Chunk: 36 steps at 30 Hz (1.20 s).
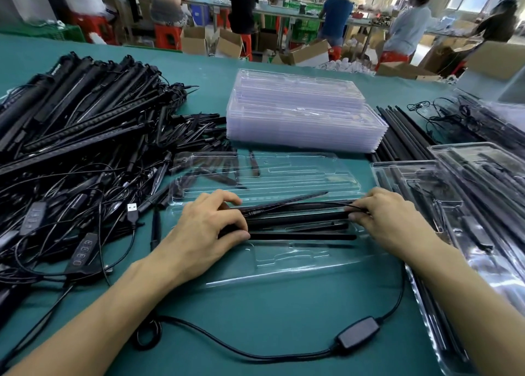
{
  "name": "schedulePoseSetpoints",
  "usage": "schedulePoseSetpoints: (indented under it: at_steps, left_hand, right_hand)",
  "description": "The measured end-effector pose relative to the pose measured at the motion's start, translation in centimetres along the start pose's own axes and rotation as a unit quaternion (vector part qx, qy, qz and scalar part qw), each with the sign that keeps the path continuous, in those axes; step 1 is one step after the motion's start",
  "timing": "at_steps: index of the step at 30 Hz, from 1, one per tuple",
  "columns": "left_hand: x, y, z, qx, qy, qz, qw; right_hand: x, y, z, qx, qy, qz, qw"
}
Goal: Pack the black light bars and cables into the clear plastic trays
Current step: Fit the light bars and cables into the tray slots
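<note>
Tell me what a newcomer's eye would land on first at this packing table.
First, the big tangled heap of black light bars and cables sprawling over the left of the green table. Next, the tall stack of clear plastic trays at centre back. Nearest, the left hand and right hand hold the ends of black light bars lying in an open clear plastic tray.

Black light bars (pixel 298 225) and cables (pixel 85 193), clear trays (pixel 298 120), teal table cover (pixel 270 304), red stools (pixel 167 36)
</note>
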State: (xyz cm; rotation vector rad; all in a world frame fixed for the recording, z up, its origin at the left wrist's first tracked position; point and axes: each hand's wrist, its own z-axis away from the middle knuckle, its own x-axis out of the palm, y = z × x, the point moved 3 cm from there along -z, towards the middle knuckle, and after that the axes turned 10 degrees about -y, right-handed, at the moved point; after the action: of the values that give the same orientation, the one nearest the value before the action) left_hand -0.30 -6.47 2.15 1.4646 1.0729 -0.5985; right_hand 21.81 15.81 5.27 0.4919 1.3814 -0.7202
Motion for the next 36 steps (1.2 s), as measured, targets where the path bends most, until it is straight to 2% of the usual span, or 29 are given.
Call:
schedulePoseSetpoints:
  at_steps: [8, 10, 13, 17, 26, 31, 36]
  left_hand:
    - [-0.4, -0.3, -0.2, -0.024, 0.001, 0.051, 0.998]
    - [-0.4, -0.5, -0.3, -0.033, -0.004, 0.041, 0.999]
    - [-0.3, -0.3, -0.3, -0.028, -0.017, 0.011, 0.999]
    - [-0.4, -0.1, -0.3, -0.011, -0.018, 0.001, 1.000]
    - [-0.3, -0.3, -0.6, -0.006, -0.037, -0.012, 0.999]
    - [-0.2, -0.2, -0.6, 0.003, -0.041, -0.024, 0.999]
    - [-0.2, -0.3, -0.5, -0.006, -0.037, -0.025, 0.999]
  right_hand:
    - [0.0, 0.0, -0.2, 0.057, -0.011, -0.006, 0.998]
    - [-0.3, -0.7, 0.4, 0.026, 0.008, 0.007, 1.000]
    - [-0.8, -2.0, 2.0, -0.082, 0.042, -0.043, 0.995]
    - [0.1, -2.2, 3.0, -0.138, -0.031, -0.074, 0.987]
    - [1.0, -1.5, 2.0, -0.164, -0.025, -0.118, 0.979]
    - [0.6, -2.0, 0.3, -0.167, -0.086, -0.053, 0.981]
    - [0.1, -2.4, -1.1, -0.172, -0.143, -0.095, 0.970]
